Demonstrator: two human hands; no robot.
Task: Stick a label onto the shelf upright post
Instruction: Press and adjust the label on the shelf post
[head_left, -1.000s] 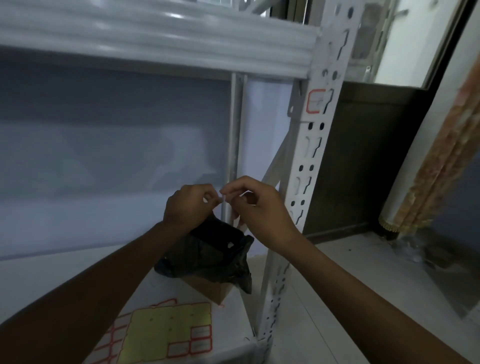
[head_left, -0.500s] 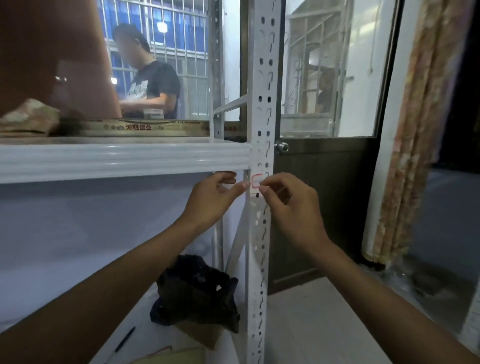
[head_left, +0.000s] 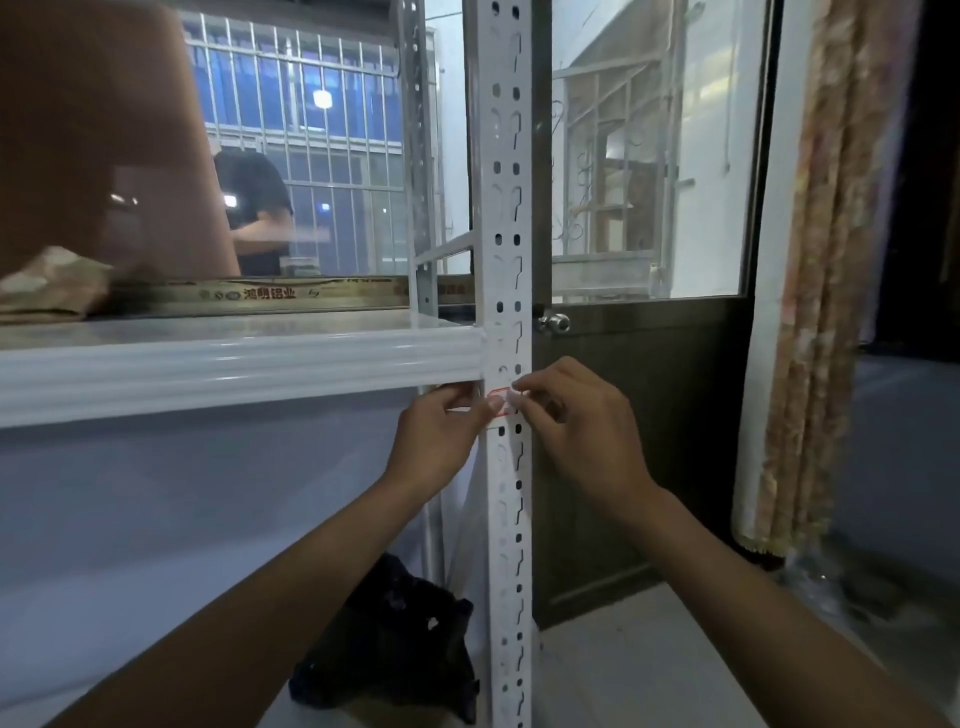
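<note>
A white perforated upright post (head_left: 506, 218) rises through the middle of the view. A small white label with a red border (head_left: 503, 401) lies against the post just below the shelf beam (head_left: 234, 371). My left hand (head_left: 441, 436) reaches in from the left and its thumb tip presses on the label's left part. My right hand (head_left: 576, 421) comes from the right and pinches the label's right edge between thumb and forefinger. Fingers hide most of the label.
A black bag (head_left: 395, 644) lies on the lower shelf beside the post. A flat printed box (head_left: 260, 296) and crumpled cloth (head_left: 47, 283) rest on the upper shelf. Behind stand a dark door with a knob (head_left: 555, 323), a patterned curtain (head_left: 831, 260) and a person in black (head_left: 254, 208).
Both hands rose from the lower shelf, where they were peeling a label, up to the post under the beam. The view tilted up with them. The label now sits against the post.
</note>
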